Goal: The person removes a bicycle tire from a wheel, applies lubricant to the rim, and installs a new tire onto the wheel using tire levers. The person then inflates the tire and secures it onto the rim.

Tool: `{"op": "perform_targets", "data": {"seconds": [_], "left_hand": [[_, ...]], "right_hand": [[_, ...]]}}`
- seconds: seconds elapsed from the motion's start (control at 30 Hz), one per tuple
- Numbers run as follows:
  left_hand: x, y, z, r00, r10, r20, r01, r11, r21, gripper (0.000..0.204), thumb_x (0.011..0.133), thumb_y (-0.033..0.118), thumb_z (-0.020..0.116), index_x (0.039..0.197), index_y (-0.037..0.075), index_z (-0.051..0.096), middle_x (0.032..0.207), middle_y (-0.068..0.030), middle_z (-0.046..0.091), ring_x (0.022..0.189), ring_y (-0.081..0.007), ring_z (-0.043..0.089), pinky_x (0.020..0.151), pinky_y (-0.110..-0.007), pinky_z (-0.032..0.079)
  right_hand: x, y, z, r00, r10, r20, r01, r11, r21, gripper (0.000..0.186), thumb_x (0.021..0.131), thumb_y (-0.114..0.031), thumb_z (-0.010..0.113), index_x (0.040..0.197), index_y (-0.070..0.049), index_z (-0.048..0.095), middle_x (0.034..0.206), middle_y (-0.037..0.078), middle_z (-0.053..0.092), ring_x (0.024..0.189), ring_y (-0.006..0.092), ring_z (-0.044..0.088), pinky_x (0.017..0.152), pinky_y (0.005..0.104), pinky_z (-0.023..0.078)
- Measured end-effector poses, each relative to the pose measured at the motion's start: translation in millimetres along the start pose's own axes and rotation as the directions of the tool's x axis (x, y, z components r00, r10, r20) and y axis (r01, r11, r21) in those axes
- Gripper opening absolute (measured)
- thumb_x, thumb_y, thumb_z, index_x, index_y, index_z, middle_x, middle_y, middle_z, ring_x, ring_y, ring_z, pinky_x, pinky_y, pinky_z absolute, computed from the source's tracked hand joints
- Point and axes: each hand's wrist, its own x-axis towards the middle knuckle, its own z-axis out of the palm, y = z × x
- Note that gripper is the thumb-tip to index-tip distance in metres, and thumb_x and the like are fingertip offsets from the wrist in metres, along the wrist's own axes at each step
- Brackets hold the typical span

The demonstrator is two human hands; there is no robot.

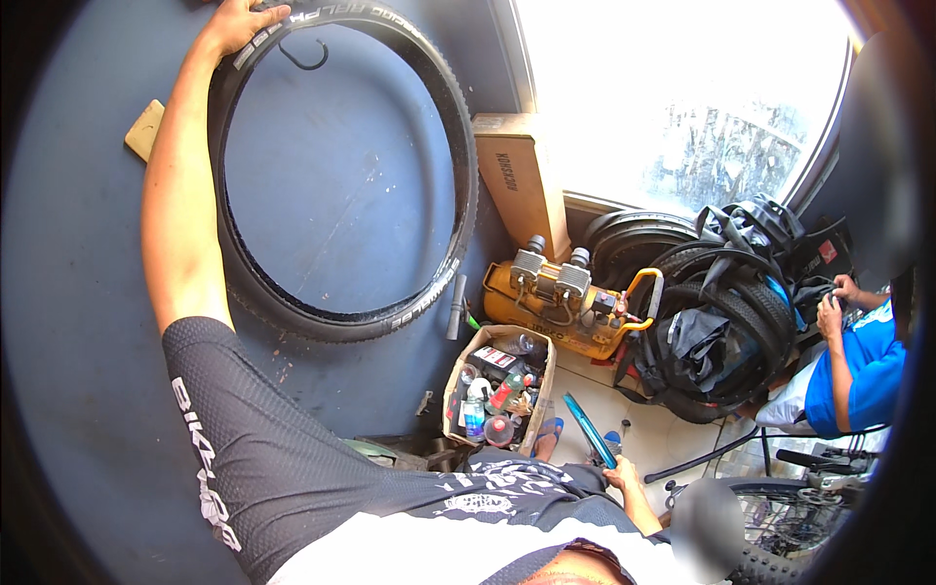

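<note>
My left arm stretches up the blue-grey wall. At its end, my left hand grips the upper left of a black bicycle tire, partly cut off by the picture's edge. The tire stands out as a large ring against the wall, and a dark hook shows inside its upper part. Down by my body, my right hand is closed round the lower end of a slim, shiny blue tube-shaped thing. Its exact kind I cannot make out.
Below the tire stands a cardboard box of bottles and cans. Beside it are a yellow air compressor, a tall carton and piled tires. A person in blue works at right, near a bicycle.
</note>
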Motion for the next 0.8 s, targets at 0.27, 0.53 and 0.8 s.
{"op": "perform_targets", "data": {"seconds": [0.27, 0.53, 0.8], "left_hand": [[-3, 41, -20, 0.994, 0.102, -0.04, -0.095, 0.984, 0.149, 0.053, 0.093, 0.053, 0.077, 0.085, 0.002, 0.068, 0.07, -0.0008, 0.062, 0.061, -0.0089, 0.057, 0.059, -0.028, 0.046], [-53, 153, -31, 0.991, -0.007, -0.136, 0.012, 0.999, 0.038, 0.049, 0.089, 0.042, 0.084, 0.102, -0.004, 0.077, 0.092, -0.0142, 0.078, 0.086, -0.0215, 0.072, 0.078, -0.036, 0.056], [-22, 86, 11, 0.955, 0.281, -0.099, -0.283, 0.959, -0.009, 0.038, 0.103, 0.043, 0.068, 0.092, 0.007, 0.063, 0.073, 0.0043, 0.054, 0.065, -0.0047, 0.052, 0.059, -0.026, 0.043]], "right_hand": [[1, 1, -2, 1.0, 0.0, -0.007, 0.0, 0.999, 0.04, 0.046, 0.08, -0.029, 0.077, 0.119, -0.006, 0.07, 0.112, 0.025, 0.074, 0.111, 0.0405, 0.071, 0.095, 0.0483, 0.056], [-13, 2, 6, 0.999, 0.026, -0.039, -0.023, 0.998, 0.06, 0.045, 0.08, -0.028, 0.078, 0.121, -0.01, 0.07, 0.112, 0.024, 0.075, 0.11, 0.041, 0.071, 0.094, 0.0496, 0.055], [-17, 28, 6, 0.995, -0.018, -0.093, 0.024, 0.997, 0.069, 0.048, 0.084, -0.029, 0.074, 0.129, -0.013, 0.066, 0.109, 0.022, 0.076, 0.103, 0.0401, 0.073, 0.088, 0.0503, 0.057]]}}
